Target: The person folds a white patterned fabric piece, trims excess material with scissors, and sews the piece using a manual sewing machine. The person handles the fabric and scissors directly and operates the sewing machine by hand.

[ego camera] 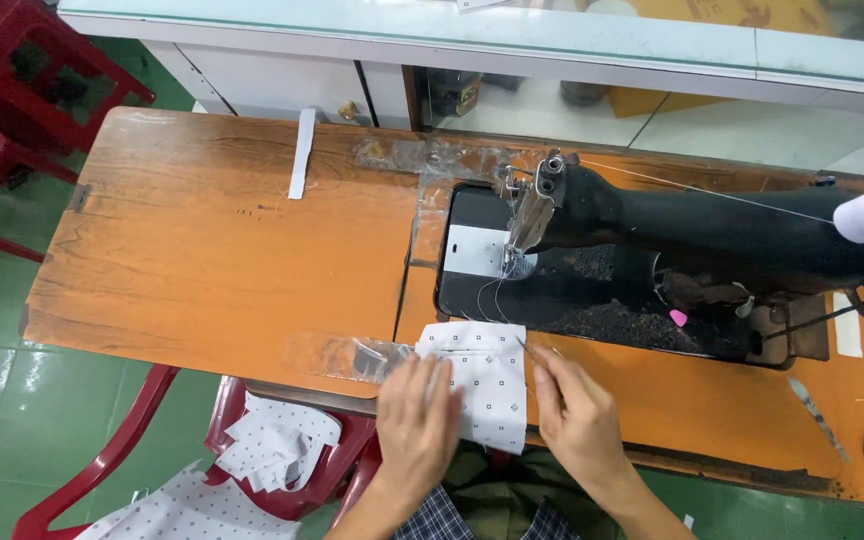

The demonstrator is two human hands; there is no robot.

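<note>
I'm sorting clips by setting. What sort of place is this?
Probably a small sewing or tailoring workshop. A black sewing machine sits in a worn orange wooden table, both hands press a white dotted fabric piece at its edge, and more cut pieces of dotted fabric lie on a red plastic chair.

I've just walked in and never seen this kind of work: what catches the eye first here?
A black old sewing machine sits on the right of a worn orange wooden table. At the near edge, the left hand presses flat a white fabric piece with small dark dots, while the right hand pinches its edge.
</note>
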